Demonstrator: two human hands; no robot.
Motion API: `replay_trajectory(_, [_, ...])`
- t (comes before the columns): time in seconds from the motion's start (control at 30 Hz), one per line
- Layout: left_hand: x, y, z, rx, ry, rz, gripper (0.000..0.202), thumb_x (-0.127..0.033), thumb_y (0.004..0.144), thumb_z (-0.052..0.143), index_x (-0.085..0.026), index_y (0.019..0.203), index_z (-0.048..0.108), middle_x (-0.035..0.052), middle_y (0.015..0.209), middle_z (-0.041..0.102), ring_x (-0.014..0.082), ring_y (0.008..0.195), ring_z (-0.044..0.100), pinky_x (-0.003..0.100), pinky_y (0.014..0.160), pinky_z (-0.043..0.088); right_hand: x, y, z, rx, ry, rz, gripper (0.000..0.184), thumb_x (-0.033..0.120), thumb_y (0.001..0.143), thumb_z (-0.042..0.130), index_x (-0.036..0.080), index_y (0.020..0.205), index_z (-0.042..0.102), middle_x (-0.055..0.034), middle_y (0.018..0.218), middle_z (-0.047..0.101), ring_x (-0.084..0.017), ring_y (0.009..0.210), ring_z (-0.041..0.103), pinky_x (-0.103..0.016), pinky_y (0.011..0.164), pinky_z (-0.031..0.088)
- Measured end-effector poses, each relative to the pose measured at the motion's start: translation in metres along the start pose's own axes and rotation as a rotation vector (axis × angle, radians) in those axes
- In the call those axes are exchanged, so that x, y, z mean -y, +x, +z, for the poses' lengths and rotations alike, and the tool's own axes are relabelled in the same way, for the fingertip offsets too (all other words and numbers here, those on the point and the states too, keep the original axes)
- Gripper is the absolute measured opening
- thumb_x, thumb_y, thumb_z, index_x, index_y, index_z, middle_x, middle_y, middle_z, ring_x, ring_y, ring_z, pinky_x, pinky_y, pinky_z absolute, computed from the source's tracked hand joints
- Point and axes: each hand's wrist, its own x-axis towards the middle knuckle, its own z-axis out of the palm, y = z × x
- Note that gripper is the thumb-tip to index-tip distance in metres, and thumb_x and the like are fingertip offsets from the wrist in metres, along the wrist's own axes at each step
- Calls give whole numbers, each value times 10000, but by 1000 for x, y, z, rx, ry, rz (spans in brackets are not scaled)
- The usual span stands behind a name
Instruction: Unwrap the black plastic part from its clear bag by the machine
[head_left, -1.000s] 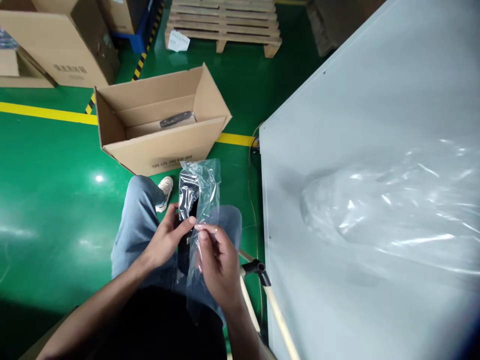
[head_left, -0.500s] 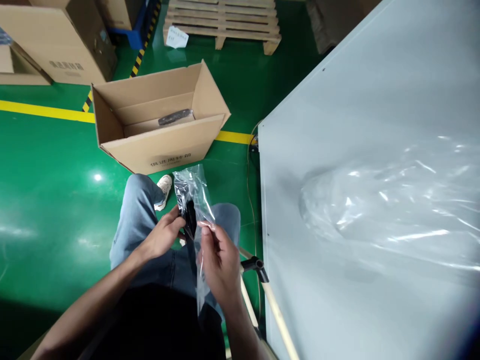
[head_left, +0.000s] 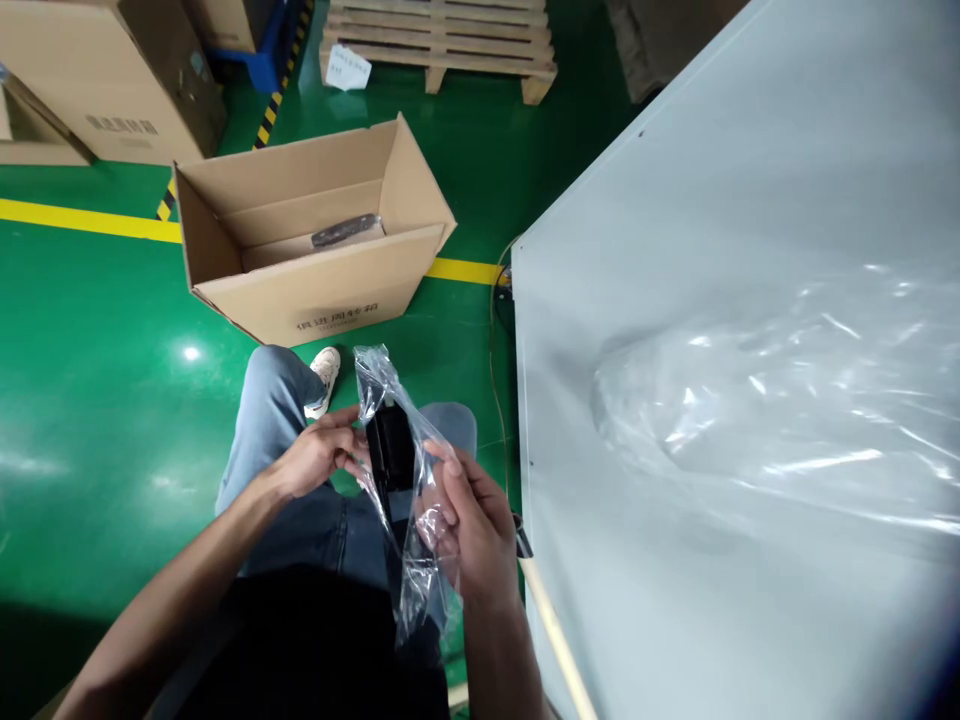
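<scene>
1. The step in hand looks to be handling a black part (head_left: pixel 391 448) in a clear plastic bag (head_left: pixel 379 372), with the film spread apart by both hands.
2. The next move, as a judgement, calls for a light pinch on the thin film and steady support under the part, since loose plastic may slip or cling.
3. The right hand (head_left: pixel 474 522) is nearly closed: thumb and forefinger pinch the bag's right side, the other fingers curled behind the film.
4. The left hand (head_left: pixel 318 458) is partly closed, its bent fingers holding the bag's left side; whether they also press on the part cannot be told.
5. The black part is above the person's lap, between the hands, off the left edge of the worktop (head_left: pixel 637 220). Film lies on either side of it; whether it is wholly inside is unclear.
6. More clear plastic (head_left: pixel 757 400) lies on the worktop, well in from its left edge.
7. Beyond the knees, an open carton (head_left: pixel 322 305) on the floor (head_left: pixel 112 330) holds a dark item (head_left: pixel 346 231).
</scene>
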Motion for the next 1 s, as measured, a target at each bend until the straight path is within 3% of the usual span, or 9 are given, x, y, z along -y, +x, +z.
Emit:
replay_trajectory(0.13, [10, -4, 13, 65, -131, 44, 398, -314, 660, 759, -169, 1018, 662, 9, 777, 607, 148, 661, 582, 268, 607, 539, -1, 0, 2, -16, -31, -27, 439, 606, 843, 803, 251, 1096, 747, 118, 515, 337, -52, 391, 250, -227, 396, 248])
replay_trajectory(0.23, [19, -13, 25, 80, -50, 71, 463, -388, 761, 839, -191, 1138, 658, 27, 886, 662, 169, 752, 611, 275, 662, 518, -3, -1, 6, -15, -114, -60, 479, 634, 850, 785, 242, 1120, 732, 104, 512, 387, -74, 416, 334, -238, 419, 306])
replay_trajectory(0.33, [23, -19, 30, 18, 65, 116, 532, -314, 734, 919, -190, 1179, 655, 18, 908, 681, 153, 792, 607, 254, 705, 487, -6, -2, 9, -30, -141, -76, 477, 649, 873, 750, 244, 1124, 723, 95, 514, 410, -89, 429, 375, -252, 435, 348])
replay_trajectory(0.5, [22, -19, 20, 81, 69, 90, 566, -242, 745, 869, -191, 1248, 615, 44, 943, 721, 180, 806, 671, 255, 661, 487, -8, -1, 10, -79, -135, -95, 447, 639, 891, 731, 257, 1124, 723, 96, 507, 399, -90, 418, 354, -257, 428, 337])
replay_trajectory(0.63, [15, -16, 11, 42, 177, 101, 506, -208, 728, 831, -184, 1187, 620, 45, 894, 730, 206, 736, 719, 257, 588, 488, -5, 3, 2, -91, -186, -82, 491, 649, 864, 756, 239, 1133, 744, 98, 503, 386, -87, 414, 354, -256, 410, 322])
replay_trajectory(0.77, [6, -13, 7, 92, 213, 124, 435, -205, 723, 834, -170, 1118, 657, 54, 908, 745, 188, 712, 721, 238, 575, 501, 5, 6, -7, -108, -171, -46, 489, 636, 861, 768, 235, 1141, 749, 107, 527, 369, -66, 399, 292, -242, 371, 268])
replay_trajectory(0.9, [3, -9, 0, 155, 134, 70, 597, -228, 695, 872, -206, 1256, 672, 56, 925, 761, 239, 773, 769, 229, 564, 509, 14, 7, -11, -82, -201, -3, 510, 641, 868, 758, 220, 1154, 746, 107, 559, 374, -54, 394, 277, -229, 350, 244])
replay_trajectory(1.0, [2, -6, -4, 187, 136, 36, 601, -249, 694, 882, -202, 1256, 674, 59, 923, 757, 253, 781, 774, 247, 582, 532, 18, 8, -13, -66, -257, -3, 536, 651, 880, 738, 211, 1186, 743, 107, 569, 356, -54, 405, 277, -220, 355, 241])
